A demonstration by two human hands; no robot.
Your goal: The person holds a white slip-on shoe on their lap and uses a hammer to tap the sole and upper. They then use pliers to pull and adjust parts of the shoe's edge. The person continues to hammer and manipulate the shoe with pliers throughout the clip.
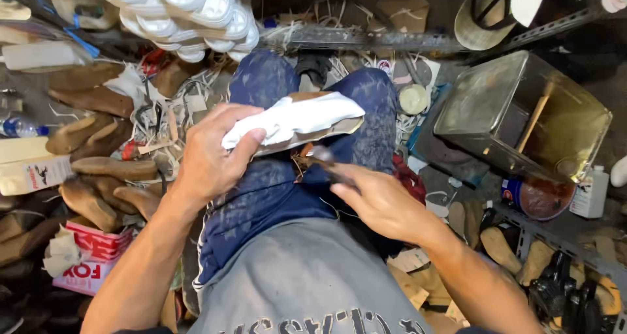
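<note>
**White upper on the last, tool at its edge**

While the person sits with knees together, a shoe last wrapped in a white upper [294,118] lies across the blue-trousered lap, sole side turned up toward the camera. The white material already covers the far side of the form and is folded over part of the brownish insole board [307,138]; judging from this, the pulling-over looks partly done — the near edge of the board is bare, so some of the upper seems yet to be drawn across and fixed.

The left hand [212,154] is closed around the near end of the piece, thumb and fingers pinching the white material against the form. The right hand [382,203] is curled shut around a dark-handled tool [326,161], its tip touching the underside just beside the left hand's thumb; what kind of tool it is cannot be told.

To the left of the left hand lie many wooden lasts [98,171] on the floor. Beyond the right hand stands a square metal tin [522,112] — well apart from the work.
</note>
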